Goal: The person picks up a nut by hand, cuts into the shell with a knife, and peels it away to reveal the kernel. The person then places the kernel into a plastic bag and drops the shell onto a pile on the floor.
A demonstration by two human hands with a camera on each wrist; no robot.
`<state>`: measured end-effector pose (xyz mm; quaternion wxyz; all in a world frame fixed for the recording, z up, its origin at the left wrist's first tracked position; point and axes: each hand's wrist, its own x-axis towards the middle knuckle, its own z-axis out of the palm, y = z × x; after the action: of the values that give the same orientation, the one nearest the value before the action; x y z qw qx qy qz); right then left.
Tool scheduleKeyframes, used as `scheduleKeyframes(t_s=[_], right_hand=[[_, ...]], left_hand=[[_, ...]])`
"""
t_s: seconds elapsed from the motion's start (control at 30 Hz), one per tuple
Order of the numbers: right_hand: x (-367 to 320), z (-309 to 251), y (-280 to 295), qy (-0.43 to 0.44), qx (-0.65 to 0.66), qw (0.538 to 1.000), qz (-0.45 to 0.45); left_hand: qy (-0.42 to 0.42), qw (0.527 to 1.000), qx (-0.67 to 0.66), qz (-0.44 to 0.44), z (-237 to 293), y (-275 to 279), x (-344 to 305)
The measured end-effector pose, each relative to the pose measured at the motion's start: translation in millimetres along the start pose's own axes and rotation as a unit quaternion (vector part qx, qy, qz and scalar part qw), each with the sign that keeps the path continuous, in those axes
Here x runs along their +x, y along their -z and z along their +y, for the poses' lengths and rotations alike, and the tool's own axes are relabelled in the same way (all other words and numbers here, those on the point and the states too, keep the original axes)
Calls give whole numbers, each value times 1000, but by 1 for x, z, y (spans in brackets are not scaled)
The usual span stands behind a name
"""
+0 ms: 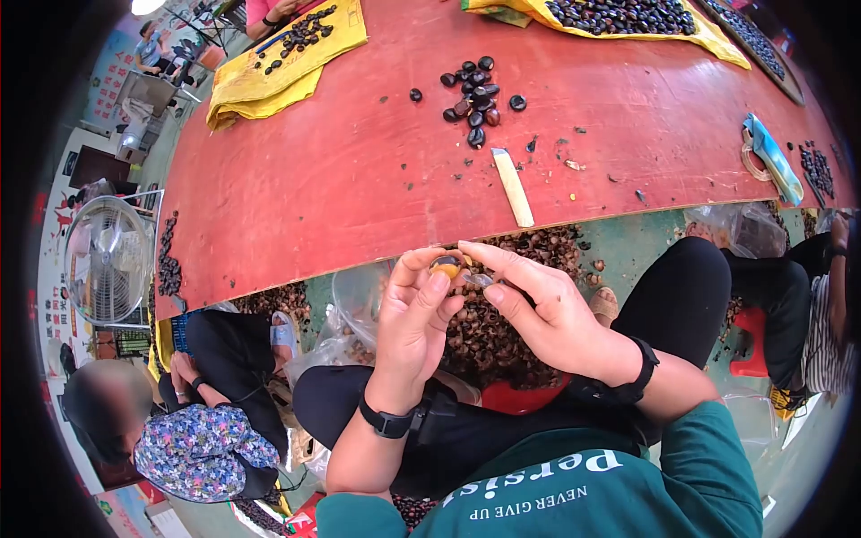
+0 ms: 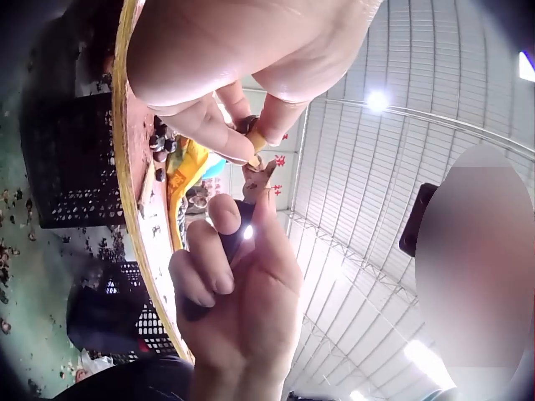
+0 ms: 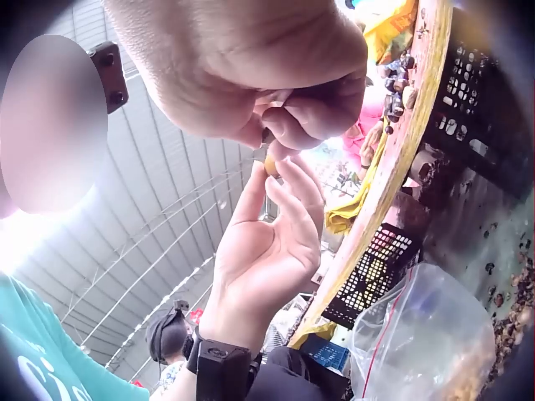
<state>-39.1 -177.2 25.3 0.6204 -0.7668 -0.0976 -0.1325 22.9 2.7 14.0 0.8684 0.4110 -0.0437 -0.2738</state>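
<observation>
In the head view, my left hand (image 1: 413, 314) pinches a dark-shelled nut (image 1: 446, 263) between thumb and fingers; part of its yellow inside shows. Right beside it is my right hand (image 1: 552, 323), thumb and forefinger close to the nut. In the left wrist view, the right hand's fingers curl round a small dark handle (image 2: 234, 234), and a brownish piece of shell (image 2: 257, 180) stands at its thumb tip. Most of that tool is hidden by the fingers. The right wrist view shows the nut's yellow side (image 3: 270, 164) at the left fingertips.
On the red table (image 1: 359, 170) lie a pile of dark nuts (image 1: 475, 94) and a pale-handled knife (image 1: 513, 188). Yellow sacks (image 1: 269, 85) with nuts are farther back. Shell scraps (image 1: 493, 336) heap below my hands. A seated person (image 1: 202, 439) is at the left.
</observation>
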Motion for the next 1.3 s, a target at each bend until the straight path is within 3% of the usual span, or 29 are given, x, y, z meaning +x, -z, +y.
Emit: scheduleKeyframes(t_s=[0.23,0.53,0.83,1.03,1.2,1.3], right_hand=[[0,1,-1,-13,5,1000,-1],[-1,2,-5,-22,28,999,10],[-2,1,0,-31,48,998,-14],[-5,2,0,-51,48,997,-22],[-3,-6,2,-44,83,995,-39],[-3,-13,5,-139,131,980,-60]], left_hand=[[11,1000,4,1,-4,-1,0],[-72,988,132,13,-6,-1,0],[-167,930,328,-4,5,-2,-6],[-173,870,460,-43,19,-3,-7],[-183,855,480,-72,25,1,-9],[-181,870,452,-75,25,0,-10]])
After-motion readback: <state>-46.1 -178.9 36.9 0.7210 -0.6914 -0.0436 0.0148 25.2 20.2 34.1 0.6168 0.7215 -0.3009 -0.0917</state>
